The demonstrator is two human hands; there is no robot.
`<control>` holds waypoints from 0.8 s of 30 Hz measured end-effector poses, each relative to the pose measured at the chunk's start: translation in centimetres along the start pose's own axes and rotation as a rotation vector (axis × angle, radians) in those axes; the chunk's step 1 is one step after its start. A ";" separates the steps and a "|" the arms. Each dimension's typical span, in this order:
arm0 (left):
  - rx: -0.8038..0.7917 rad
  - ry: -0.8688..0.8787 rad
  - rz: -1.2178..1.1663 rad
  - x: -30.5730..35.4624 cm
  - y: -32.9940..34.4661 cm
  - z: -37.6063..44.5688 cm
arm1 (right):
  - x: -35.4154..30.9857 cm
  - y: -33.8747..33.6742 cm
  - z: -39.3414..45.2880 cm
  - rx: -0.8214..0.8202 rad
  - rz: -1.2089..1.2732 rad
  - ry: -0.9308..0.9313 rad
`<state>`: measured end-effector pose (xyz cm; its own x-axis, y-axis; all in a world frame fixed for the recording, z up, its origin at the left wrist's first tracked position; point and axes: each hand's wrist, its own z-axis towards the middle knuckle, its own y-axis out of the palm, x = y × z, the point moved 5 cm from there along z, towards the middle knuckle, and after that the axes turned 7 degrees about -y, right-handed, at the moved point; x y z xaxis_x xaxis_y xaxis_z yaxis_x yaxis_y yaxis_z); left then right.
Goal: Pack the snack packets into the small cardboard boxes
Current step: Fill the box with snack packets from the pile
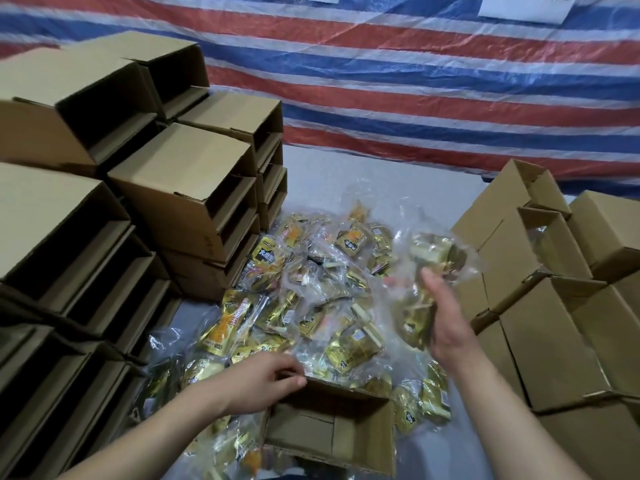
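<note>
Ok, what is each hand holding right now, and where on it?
The right hand grips a clear bag of packets by its lower side. The left hand pinches the far left rim of the open box.

Two hands [263,379], one open box [332,431] near, dozens of snack packets [311,299], box stacks left [180,188] and right [554,306].
</note>
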<state>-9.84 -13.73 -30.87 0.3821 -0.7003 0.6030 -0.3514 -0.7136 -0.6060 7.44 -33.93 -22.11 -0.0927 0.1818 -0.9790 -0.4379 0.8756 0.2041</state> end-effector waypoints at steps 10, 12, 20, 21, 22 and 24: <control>0.043 -0.002 -0.306 -1.3 -0.4 1.2 | 3.6 7.3 -7.3 -0.838 -1.111 -0.124; 0.034 -0.029 -0.355 -1.3 -0.4 1.0 | 5.7 7.7 -8.0 -0.933 -1.187 -0.013; 0.048 -0.020 -0.376 -1.1 0.5 1.5 | 11.5 8.0 -7.6 -1.047 -1.239 0.373; 0.056 -0.026 -0.373 -1.1 0.5 1.5 | 12.3 8.1 -7.4 -1.065 -1.297 0.352; 0.070 -0.032 -0.370 -1.3 0.5 1.6 | 13.1 8.2 -7.2 -1.080 -1.348 0.331; 0.094 -0.044 -0.367 -1.5 0.6 1.7 | 14.8 8.6 -7.3 -1.116 -1.415 0.315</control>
<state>-9.22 -13.04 -33.00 0.5051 -0.3952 0.7673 -0.1051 -0.9105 -0.3998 -4.26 -27.00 -34.80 0.7468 -0.5407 -0.3872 -0.6380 -0.4184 -0.6465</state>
